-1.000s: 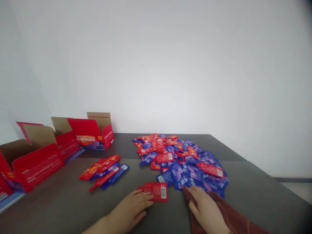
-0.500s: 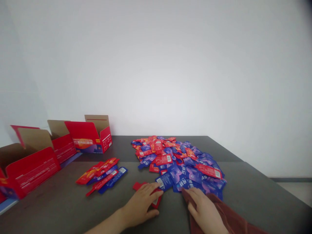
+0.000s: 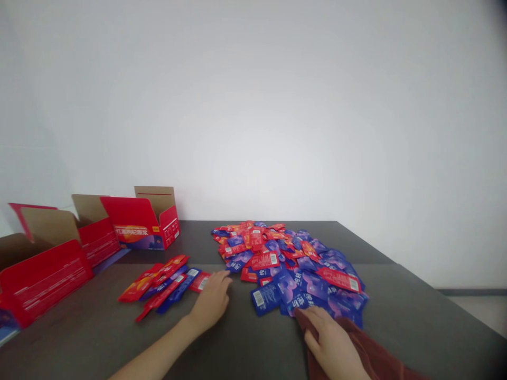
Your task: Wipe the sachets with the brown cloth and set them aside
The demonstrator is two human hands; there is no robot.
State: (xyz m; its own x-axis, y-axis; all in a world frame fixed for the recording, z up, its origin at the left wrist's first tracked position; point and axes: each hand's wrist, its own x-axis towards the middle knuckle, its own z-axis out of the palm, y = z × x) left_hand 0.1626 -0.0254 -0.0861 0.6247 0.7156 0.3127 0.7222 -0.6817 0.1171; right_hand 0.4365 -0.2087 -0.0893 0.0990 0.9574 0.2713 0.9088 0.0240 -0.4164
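Observation:
A big heap of red and blue sachets (image 3: 289, 264) lies on the dark table (image 3: 396, 306). To its left is a small row of sachets (image 3: 160, 282). My left hand (image 3: 212, 301) lies flat, fingers out, on a red sachet (image 3: 200, 281) at the right end of that row. My right hand (image 3: 332, 343), in a dark red sleeve, rests at the near edge of the heap with fingers curled; whether it holds anything is hidden.
Three open red cardboard boxes stand along the left: one at the back (image 3: 146, 221), one in the middle (image 3: 93, 229), one nearest (image 3: 39, 264). A white wall stands behind the table. The table's right edge drops to the floor (image 3: 479, 306).
My left hand has slid the red sachet leftward from in front of me to the small row. My right hand has stayed put.

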